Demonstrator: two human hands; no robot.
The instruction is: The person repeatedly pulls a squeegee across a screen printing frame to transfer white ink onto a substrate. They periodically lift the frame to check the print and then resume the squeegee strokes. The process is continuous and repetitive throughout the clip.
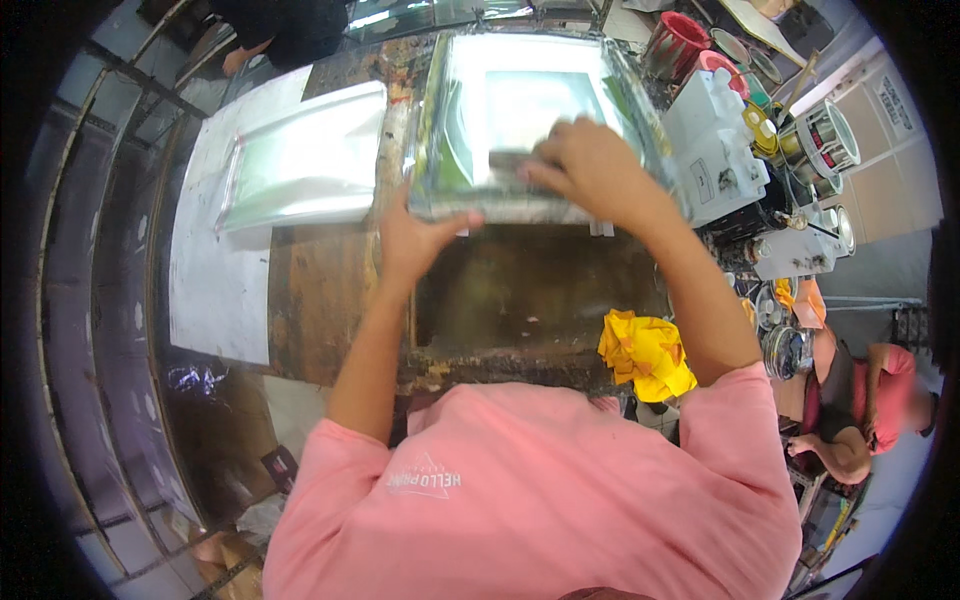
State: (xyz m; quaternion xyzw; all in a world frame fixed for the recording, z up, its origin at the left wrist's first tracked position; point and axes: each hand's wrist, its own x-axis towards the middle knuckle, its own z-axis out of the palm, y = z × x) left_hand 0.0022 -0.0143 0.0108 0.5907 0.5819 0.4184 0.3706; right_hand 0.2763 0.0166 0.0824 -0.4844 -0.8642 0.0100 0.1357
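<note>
A rectangular screen-like frame [468, 208] lies on the worktable, with a pale centre, white bands and green patches inside its edges. My right hand [590, 165] is over its middle, closed on a small flat grey-brown tool [508, 160] that appears to rest on the surface; blur hides its exact kind. My left hand [413, 238] is at the frame's near left corner. Its thumb stretches right along the near edge and the fingers point away, partly lost against the frame's side. Left of the frame lies a shiny clear-wrapped pale panel [310, 155] on a white sheet [215, 290].
A crumpled yellow cloth [645, 355] sits at the table's near right edge. White plastic containers [710, 150], a red bucket [675, 45] and several paint cans [825, 140] crowd the right. Another person [885, 400] sits far right; a dark-clothed person [285, 30] is at the far left.
</note>
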